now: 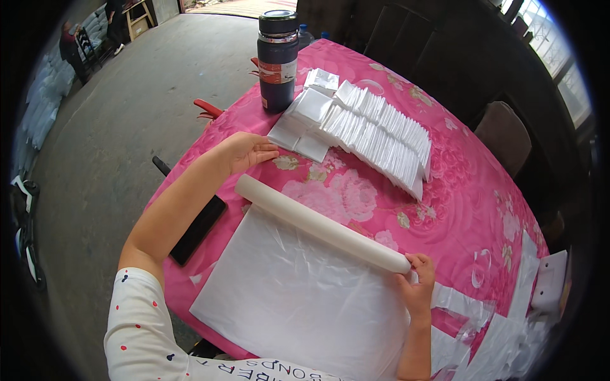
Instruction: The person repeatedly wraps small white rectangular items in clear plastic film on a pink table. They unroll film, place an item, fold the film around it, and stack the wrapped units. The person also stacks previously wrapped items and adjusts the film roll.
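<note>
Stretching away left of the left arm: grey floor (127, 120), with pale sacks (47, 108) along its far side and two people (113, 22) well beyond the left hand.
Cloth (457, 216): pink and flowered, spread beneath both hands.
Sheet (298, 292): thin whitish film, lightly creased, lying between the left forearm and the right one, and reaching from the roll (321, 222) back toward the body.
Packets (378, 130): white and flat, most standing packed in rows ahead of the hands; a few lie flat at the end nearest the left fingertips.
Roll: off-white, slanting across the sheet's far edge, its near end at the right hand and its far end just short of the left hand, apart from it.
Scraps (467, 305): clear and white film, right of the right hand.
Flask (279, 92): dark blue, upright, just beyond the left hand, beside the packets.
Phone (200, 232): black, lying just beside the left forearm, on the side toward the sheet.
Left hand (251, 152): free, fingers loosely extended toward the packets' near edge; whether they touch it I cannot tell.
Right hand (418, 279): thumb and fingers closed around the roll's end.
</note>
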Available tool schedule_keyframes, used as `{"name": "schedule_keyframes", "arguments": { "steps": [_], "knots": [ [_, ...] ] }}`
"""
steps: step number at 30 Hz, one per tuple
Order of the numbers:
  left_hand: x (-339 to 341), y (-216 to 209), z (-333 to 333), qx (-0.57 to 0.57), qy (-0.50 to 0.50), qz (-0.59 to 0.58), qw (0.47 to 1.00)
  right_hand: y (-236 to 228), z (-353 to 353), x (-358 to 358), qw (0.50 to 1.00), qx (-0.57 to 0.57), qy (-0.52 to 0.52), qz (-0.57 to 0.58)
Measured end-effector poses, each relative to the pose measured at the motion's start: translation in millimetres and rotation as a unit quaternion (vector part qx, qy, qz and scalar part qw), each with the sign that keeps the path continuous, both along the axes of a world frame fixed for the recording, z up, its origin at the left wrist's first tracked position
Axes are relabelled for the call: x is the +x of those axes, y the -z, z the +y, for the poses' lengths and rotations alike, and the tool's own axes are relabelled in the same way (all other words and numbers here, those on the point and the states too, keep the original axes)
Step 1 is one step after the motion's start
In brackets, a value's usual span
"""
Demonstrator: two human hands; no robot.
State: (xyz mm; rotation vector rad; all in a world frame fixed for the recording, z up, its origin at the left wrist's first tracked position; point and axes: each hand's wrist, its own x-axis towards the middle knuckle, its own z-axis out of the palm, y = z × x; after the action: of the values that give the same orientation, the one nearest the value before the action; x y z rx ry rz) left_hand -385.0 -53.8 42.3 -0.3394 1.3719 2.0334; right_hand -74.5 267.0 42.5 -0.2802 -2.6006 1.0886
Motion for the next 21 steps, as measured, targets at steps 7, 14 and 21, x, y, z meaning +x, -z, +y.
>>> {"name": "schedule_keyframes", "arguments": {
  "steps": [7,14,21],
  "knots": [
    [0.4,0.6,20.9,0.056,-0.072,0.0,0.996,8.8,-2.5,4.3,0.999,-0.021,0.019,0.027],
    [-24.2,14.5,33.6,0.056,-0.092,0.032,0.994,13.2,-3.8,5.3,0.999,-0.017,0.011,0.046],
    [-22.1,-1.7,61.9,0.056,-0.125,0.028,0.99,13.1,-4.3,6.2,0.998,-0.028,0.015,0.05]
  ]
}}
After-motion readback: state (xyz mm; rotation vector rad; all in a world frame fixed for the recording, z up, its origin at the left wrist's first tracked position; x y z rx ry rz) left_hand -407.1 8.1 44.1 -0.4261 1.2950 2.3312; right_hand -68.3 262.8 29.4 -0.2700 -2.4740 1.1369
